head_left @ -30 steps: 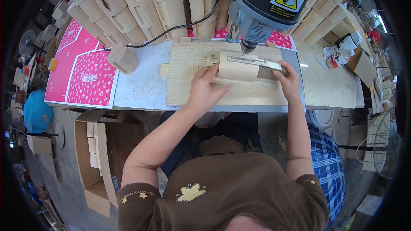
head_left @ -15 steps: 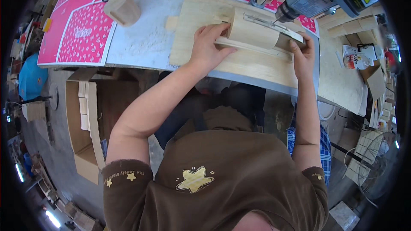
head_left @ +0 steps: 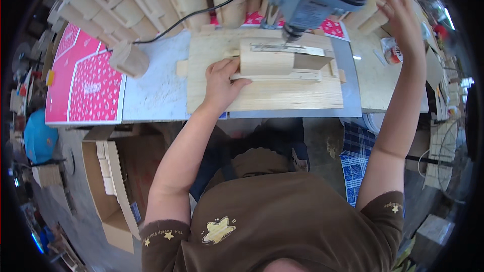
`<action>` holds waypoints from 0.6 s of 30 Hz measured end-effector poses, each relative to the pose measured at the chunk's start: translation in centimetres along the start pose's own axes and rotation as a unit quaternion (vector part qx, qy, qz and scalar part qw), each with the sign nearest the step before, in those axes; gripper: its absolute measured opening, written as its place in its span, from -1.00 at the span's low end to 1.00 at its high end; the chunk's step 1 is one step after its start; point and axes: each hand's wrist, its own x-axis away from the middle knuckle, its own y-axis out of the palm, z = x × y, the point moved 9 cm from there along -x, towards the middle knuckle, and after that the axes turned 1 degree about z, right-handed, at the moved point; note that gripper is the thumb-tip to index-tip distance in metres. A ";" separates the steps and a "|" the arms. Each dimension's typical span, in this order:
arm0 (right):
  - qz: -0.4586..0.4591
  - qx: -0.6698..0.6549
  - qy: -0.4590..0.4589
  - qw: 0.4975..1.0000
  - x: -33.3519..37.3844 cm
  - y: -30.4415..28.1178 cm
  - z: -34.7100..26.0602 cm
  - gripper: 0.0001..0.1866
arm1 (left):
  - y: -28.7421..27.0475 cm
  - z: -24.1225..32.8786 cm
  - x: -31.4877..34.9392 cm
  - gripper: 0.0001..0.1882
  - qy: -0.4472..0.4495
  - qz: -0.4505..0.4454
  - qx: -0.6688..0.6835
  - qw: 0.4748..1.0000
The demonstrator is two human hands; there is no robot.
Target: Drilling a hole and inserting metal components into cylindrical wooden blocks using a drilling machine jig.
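A pale wooden cylinder [head_left: 267, 63] lies on its side in a wooden jig [head_left: 307, 75] fixed to a plywood board [head_left: 262, 98]. My left hand [head_left: 221, 83] grips the cylinder's left end, its thumb stretched along the jig's near rail. Just above the far side of the cylinder hangs the chuck of a drill press [head_left: 292, 32]. A metal strip [head_left: 287, 49] runs along the cylinder's far edge. Raised to the right of the drill head, my right hand [head_left: 398, 12] has its fingers stretched out and apart, with nothing visible in them.
Stacked wooden cylinders [head_left: 146, 2] line the back of the bench, with a black cable [head_left: 201, 11] across them. A single wooden piece [head_left: 129, 59] stands at left by pink patterned sheets [head_left: 93, 80]. Below the bench is a cardboard box [head_left: 121, 226]; a jar [head_left: 391, 50] stands at right.
My right hand has left the jig's right end and risen up beside the drill press. My left hand stays at the cylinder's left end. The head view has shifted.
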 end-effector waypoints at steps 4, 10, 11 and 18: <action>-0.083 0.204 0.091 0.971 -3.3 6.5 -5.6 -0.60 | -0.2 -0.4 0.0 -0.46 -0.002 0.018 -0.019 1.000; -0.061 0.396 -0.141 0.905 -3.6 6.1 -7.6 -0.60 | 0.2 0.3 -0.9 -0.47 0.011 0.013 0.001 1.000; 0.004 0.423 -0.169 0.890 -2.3 5.4 -8.8 -0.62 | 0.2 0.1 -0.9 -0.48 0.012 0.010 -0.003 1.000; 0.061 0.351 -0.179 0.917 9.9 5.9 -9.5 -0.79 | -0.3 -0.1 -0.4 -0.47 0.001 0.008 -0.010 1.000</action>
